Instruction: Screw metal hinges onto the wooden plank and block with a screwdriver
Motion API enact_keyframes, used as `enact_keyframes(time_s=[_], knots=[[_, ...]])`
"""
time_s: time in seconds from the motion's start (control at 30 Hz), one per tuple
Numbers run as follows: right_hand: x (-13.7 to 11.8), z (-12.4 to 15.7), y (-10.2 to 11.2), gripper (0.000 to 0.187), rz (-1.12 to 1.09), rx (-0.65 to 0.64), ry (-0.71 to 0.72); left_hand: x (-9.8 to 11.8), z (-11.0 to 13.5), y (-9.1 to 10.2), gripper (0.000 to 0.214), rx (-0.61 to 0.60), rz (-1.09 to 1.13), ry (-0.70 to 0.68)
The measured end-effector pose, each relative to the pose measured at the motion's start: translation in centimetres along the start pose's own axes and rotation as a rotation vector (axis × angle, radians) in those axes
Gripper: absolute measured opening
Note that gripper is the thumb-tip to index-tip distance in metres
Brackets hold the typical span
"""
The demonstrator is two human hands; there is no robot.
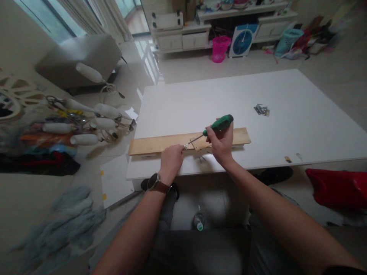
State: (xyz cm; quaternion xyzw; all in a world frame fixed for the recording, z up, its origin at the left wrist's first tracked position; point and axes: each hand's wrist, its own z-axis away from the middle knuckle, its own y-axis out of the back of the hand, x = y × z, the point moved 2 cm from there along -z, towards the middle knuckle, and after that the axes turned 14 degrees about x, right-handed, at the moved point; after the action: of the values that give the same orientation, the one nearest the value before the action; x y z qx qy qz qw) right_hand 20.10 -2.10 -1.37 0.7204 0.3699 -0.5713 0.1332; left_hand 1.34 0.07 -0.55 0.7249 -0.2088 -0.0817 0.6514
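Note:
My right hand [221, 143] is closed around the green handle of a screwdriver [220, 124], its shaft slanting down to the left. The tip meets a spot by the fingertips of my left hand [172, 159], at the near edge of a long wooden board [155, 143]. My left fingers are pinched there on something too small to make out. A short wooden piece [200, 143] lies across the board between my hands, partly hidden by the right one. Just in front of it, a few screws [203, 158] lie on the white tabletop [275, 141].
A small heap of metal brackets [261, 110] lies on the far right of the tabletop. Two small pieces, one a brass-coloured plate [288, 159], lie by its near edge. A red plastic seat [338, 187] stands at right, a bottle [198, 221] below, a white lamp [106, 110] at left.

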Motion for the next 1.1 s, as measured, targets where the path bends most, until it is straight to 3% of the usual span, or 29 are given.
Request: enact_keyframes(time_s=[0.5, 0.77, 1.1], knots=[[0.7, -0.1, -0.5, 0.048, 0.061, -0.168, 0.123, 0.5, 0.2, 0.5, 0.032, -0.027, -0.075, 0.007], [0.8, 0.2, -0.5, 0.050, 0.198, -0.257, 0.121, 0.8, 0.1, 0.6, 0.032, -0.043, -0.092, 0.001], [-0.1, 0.2, -1.1, 0.043, 0.201, -0.310, 0.134, 0.7, 0.1, 0.6, 0.032, -0.030, -0.086, 0.020]])
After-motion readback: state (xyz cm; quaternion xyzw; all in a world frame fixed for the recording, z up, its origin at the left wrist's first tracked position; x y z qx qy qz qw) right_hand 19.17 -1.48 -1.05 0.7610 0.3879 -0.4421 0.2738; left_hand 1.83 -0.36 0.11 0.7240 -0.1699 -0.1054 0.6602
